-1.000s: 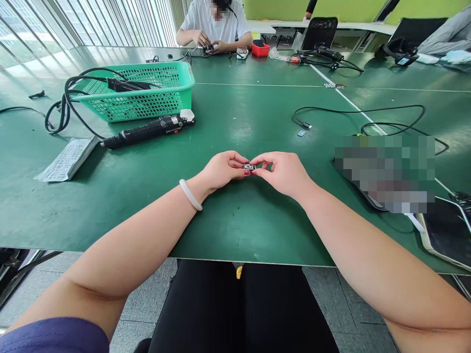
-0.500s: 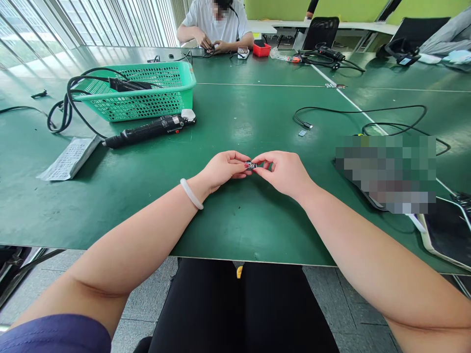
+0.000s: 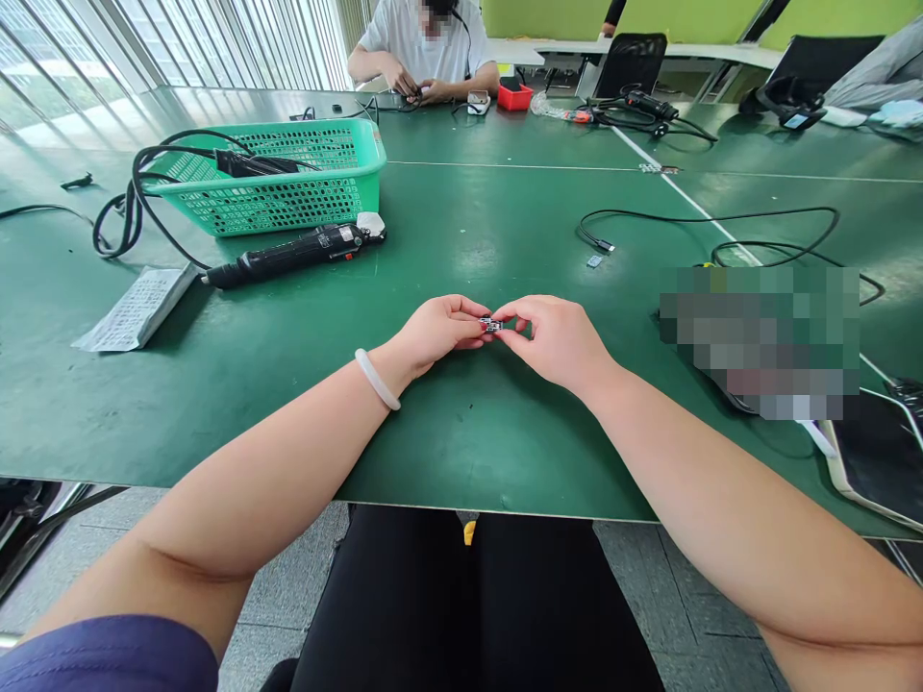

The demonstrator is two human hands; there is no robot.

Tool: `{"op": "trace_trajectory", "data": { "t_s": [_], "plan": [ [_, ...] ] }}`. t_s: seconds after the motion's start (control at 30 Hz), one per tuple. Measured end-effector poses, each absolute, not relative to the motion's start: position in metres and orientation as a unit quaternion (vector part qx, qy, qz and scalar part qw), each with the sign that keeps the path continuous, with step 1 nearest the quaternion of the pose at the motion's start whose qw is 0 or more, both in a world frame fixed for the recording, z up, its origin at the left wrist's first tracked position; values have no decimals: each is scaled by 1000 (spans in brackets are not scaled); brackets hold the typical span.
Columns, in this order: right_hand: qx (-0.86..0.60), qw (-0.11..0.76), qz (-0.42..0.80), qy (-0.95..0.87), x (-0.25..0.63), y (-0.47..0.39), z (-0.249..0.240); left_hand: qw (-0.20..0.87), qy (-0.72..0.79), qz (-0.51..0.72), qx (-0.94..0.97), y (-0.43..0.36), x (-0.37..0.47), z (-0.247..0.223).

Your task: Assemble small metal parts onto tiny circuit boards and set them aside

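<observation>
Little has moved since the earlier frame: the left thumb has come up slightly over the small black-and-silver part point(image 3: 493, 326), which sits at a slightly different angle, and the view itself has drifted a touch. That part is pinched between both hands, the left hand point(image 3: 441, 327) gripping its left end between thumb and fingers, the right hand point(image 3: 559, 336) closed with thumb and index fingertip at its right end. Whether the hands rest on the tabletop point(image 3: 461, 437) or hover just over it, I cannot tell. Judging by the pose, fine two-handed fingertip work on the part is in hand; a next move seems to call for a steady left pinch and small turns from the right fingertips. Closest to the body, the table's front edge crosses beneath the forearms, with the lap below. Open green surface lies around and beyond the hands, bounded on the left by the black electric screwdriver point(image 3: 292, 256) and green mesh basket point(image 3: 346, 199), on the right by a pixelated item point(image 3: 760, 341), and farther forward by the black cable point(image 3: 674, 218) and a small card-like piece point(image 3: 594, 261).
</observation>
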State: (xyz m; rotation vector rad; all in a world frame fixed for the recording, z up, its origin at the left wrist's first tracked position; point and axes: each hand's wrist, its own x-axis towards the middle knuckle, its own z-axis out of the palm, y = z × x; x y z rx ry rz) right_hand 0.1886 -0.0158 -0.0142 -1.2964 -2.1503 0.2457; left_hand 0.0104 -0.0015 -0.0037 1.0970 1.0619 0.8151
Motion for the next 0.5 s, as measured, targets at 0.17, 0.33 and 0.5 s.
{"op": "trace_trajectory", "data": {
  "t_s": [0.17,0.33,0.5],
  "plan": [
    [-494,311,109,-804,190,-16,-14,647,463,356,490,-1,10,-4],
    [-500,314,116,-799,189,-17,-12,627,459,359,517,0,10,-7],
    [-499,315,118,-799,190,-17,-11,625,451,364,522,1,10,-10]
  ]
}}
